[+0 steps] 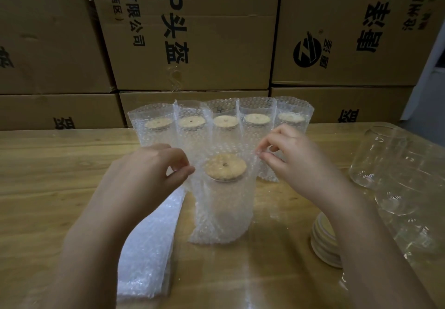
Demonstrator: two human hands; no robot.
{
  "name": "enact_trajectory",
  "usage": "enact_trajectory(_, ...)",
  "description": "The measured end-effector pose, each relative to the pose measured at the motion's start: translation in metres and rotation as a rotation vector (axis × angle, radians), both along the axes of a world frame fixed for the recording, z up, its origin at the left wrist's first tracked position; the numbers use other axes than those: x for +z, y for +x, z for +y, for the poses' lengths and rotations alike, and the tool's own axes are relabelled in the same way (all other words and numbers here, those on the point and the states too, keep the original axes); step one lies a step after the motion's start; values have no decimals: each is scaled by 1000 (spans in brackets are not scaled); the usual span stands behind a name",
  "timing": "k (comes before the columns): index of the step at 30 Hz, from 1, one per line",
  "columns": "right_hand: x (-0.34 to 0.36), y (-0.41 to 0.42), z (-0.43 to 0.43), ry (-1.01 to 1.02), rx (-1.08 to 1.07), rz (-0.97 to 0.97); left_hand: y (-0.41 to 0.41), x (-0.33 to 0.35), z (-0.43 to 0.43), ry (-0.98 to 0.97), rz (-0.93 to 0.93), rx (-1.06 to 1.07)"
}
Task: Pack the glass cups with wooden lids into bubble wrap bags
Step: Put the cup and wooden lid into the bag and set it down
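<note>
At the middle of the wooden counter (60, 176), a bubble wrap bag (201, 214) stands upright with a glass cup (226, 195) inside it, and the cup's wooden lid (225, 166) shows in the open mouth. Our left grip (149, 171) is closed in a pinch, thumb and forefinger on the bag's top edge at 9 o'clock of the lid. Our right grip (296, 161) pinches the opposite top edge at 3 o'clock, its other fingers loosely curled. At 12 o'clock, near the counter's far edge and in front of stacked cardboard boxes (192, 43), a row of five bagged cups (221, 123) stands side by side, each lid visible through the wrap. At 7 o'clock a pile of flat bags (147, 248) lies on the counter beside our left forearm. At 3 o'clock, well apart from the bag we hold, bare glass cups (385, 159) are grouped without lids; we cannot tell how many. At 4 o'clock a stack of lids (323, 241) sits partly hidden behind our right forearm.
</note>
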State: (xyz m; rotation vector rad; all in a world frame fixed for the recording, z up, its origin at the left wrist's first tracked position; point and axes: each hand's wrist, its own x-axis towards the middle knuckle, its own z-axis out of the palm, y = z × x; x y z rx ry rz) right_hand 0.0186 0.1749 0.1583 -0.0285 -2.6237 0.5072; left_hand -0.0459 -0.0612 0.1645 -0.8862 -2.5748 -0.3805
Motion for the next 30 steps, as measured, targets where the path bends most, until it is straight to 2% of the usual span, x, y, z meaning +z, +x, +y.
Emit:
enact_trajectory(6,4,2,3,45,-35,80,0,0,2,126,132,-6)
enact_trajectory(12,4,3,-1,30,-36,118,0,-2,4,171,245,-48)
enact_trajectory(30,2,0,3,90,-103,247,-4,-8,12,253,359,-106)
